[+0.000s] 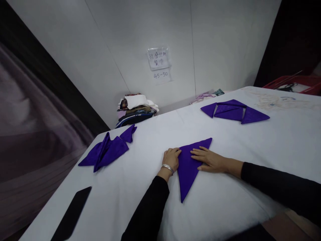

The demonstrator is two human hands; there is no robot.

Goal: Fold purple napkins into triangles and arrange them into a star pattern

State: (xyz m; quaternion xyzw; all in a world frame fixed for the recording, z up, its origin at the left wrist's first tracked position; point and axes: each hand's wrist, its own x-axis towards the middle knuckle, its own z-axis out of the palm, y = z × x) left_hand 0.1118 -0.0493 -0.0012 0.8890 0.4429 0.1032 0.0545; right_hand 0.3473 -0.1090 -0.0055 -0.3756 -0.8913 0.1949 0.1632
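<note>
A purple cloth napkin (pixel 187 170), folded into a triangle, lies on the white-covered table in front of me. My left hand (pixel 172 159), with a silver bracelet at the wrist, has its fingers bent and closed on the napkin's left corner. Flat on the napkin's right side rests my right hand (pixel 209 160), fingers stretched out and a little apart. One point of the triangle reaches toward me, another toward the upper right. The fingertips of my left hand are partly hidden.
Folded purple napkins stand at the left (pixel 110 152) and lie at the back right (pixel 229 110) of the table (pixel 150 137). A black flat object (pixel 72 214) lies near the left edge. Against the wall are a clothes pile (pixel 136 108) and, far right, a red basket (pixel 311 82).
</note>
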